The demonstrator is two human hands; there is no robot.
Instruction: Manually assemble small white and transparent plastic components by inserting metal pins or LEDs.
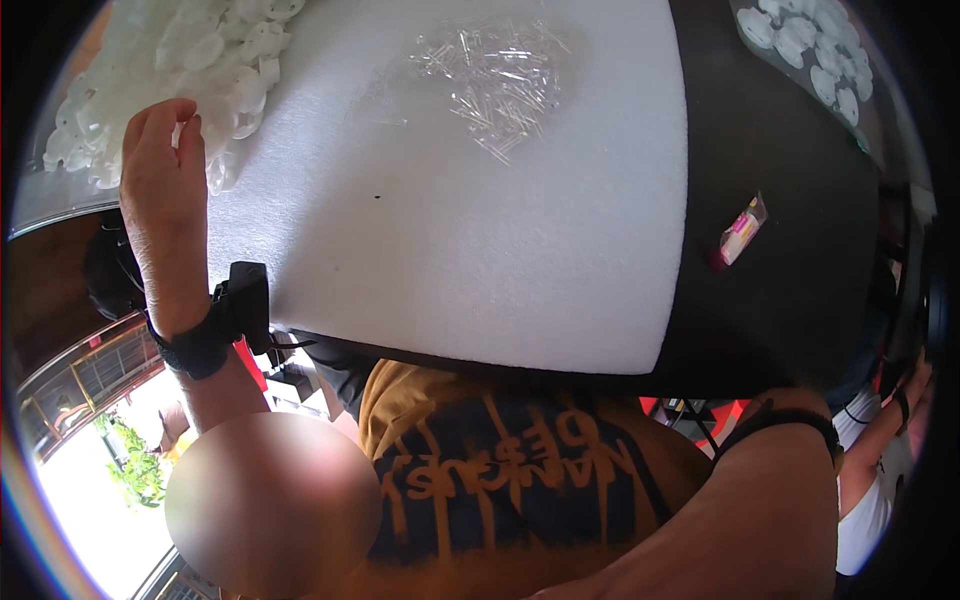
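Observation:
My left hand (163, 165) reaches over a heap of milky, translucent flat plastic pieces (225, 80) at the far left. Its fingers curl toward the thumb in a pinch at the heap's near side; whatever is between the fingertips is too hidden to make out. A black strap (195, 342) with a small dark box circles that wrist. My right forearm (740, 490) rises from the lower edge to a black band near the table's front edge. Beyond the band only a sliver of skin shows, and the right fingers are hidden.
A white foam sheet (480, 270) covers much of the black table (770, 310). Several clear thin pins (500, 85) lie scattered at its back. On the right are a small pink-and-white wrapped packet (742, 232) and more white plastic pieces (825, 50). Another person's arm (870, 450) shows far right.

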